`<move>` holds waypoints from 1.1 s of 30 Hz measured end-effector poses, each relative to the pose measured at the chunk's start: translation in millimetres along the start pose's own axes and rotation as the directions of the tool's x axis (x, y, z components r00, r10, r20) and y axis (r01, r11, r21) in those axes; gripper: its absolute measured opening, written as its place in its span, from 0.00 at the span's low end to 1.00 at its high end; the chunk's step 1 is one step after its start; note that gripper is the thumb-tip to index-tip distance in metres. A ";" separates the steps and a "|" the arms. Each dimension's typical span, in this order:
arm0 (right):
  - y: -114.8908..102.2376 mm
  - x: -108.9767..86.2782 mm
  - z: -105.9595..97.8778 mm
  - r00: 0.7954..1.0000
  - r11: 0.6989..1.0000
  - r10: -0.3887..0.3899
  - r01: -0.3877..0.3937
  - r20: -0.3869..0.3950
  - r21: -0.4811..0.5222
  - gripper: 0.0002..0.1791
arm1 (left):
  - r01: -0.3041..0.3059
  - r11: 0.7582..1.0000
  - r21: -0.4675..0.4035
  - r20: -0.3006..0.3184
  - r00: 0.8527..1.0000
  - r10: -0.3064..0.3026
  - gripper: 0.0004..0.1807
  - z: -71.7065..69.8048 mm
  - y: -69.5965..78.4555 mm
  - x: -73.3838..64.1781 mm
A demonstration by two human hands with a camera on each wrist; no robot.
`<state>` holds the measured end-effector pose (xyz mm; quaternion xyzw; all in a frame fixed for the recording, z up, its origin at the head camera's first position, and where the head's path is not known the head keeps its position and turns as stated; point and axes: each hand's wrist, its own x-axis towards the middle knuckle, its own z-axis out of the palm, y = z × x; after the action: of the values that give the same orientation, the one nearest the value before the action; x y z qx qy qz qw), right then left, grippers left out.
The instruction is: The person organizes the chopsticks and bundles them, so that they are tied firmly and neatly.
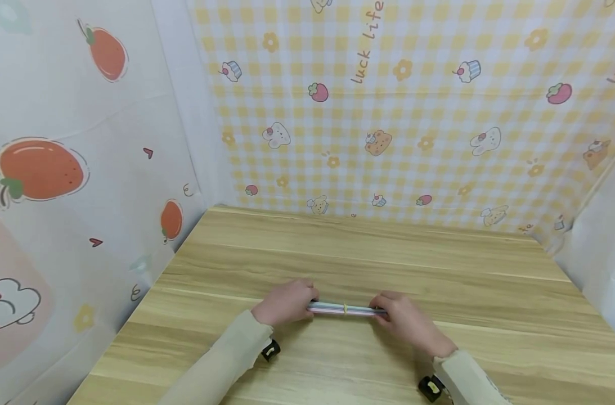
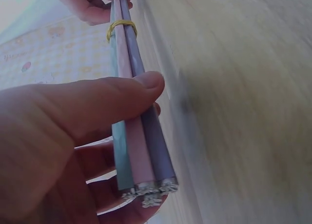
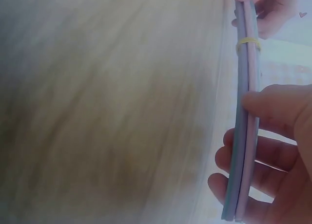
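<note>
Both hands hold a bundle of slim pastel sticks (image 1: 358, 310) level over the table. Its visible colours are green, pink and purple, and a yellow rubber band (image 2: 122, 24) wraps its middle. Toward the camera in the left wrist view, the bundle's ends look silvery and crinkled. My left hand (image 1: 288, 302) grips the left end, thumb across the top and fingers beneath. At the opposite end my right hand (image 1: 405, 318) pinches the sticks between thumb and fingers, as the right wrist view also shows the bundle (image 3: 242, 151).
A wood-grain table (image 1: 368, 253) spreads under the hands. Behind it hangs a yellow checked cloth (image 1: 423, 112) with cartoon prints, and a white fruit-print cloth (image 1: 110, 107) borders the left side. Black wrist devices (image 1: 270, 350) sit under the cuffs.
</note>
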<state>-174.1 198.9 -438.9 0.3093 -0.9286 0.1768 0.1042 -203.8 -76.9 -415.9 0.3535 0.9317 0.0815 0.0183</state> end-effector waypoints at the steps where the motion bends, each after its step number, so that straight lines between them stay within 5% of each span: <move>1: 0.0 -0.2 -0.1 1.000 1.000 -0.006 0.006 0.000 -0.007 0.10 | 0.005 1.000 0.002 0.008 1.000 -0.005 0.10 0.3 0.3 0.1; 14: -0.4 -0.4 0.1 1.000 0.998 -0.014 0.013 -0.014 -0.069 0.09 | 0.014 1.000 0.009 0.035 0.999 -0.014 0.13 1.2 3.2 -0.1; 33: -1.7 0.8 2.7 0.997 0.998 0.032 -0.028 0.067 -0.060 0.08 | -0.001 1.000 0.009 0.052 0.999 0.001 0.16 3.8 0.5 -1.5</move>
<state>-173.9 196.1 -440.6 0.2978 -0.9409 0.1405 0.0791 -202.0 -77.0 -419.6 0.3560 0.9311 0.0683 0.0408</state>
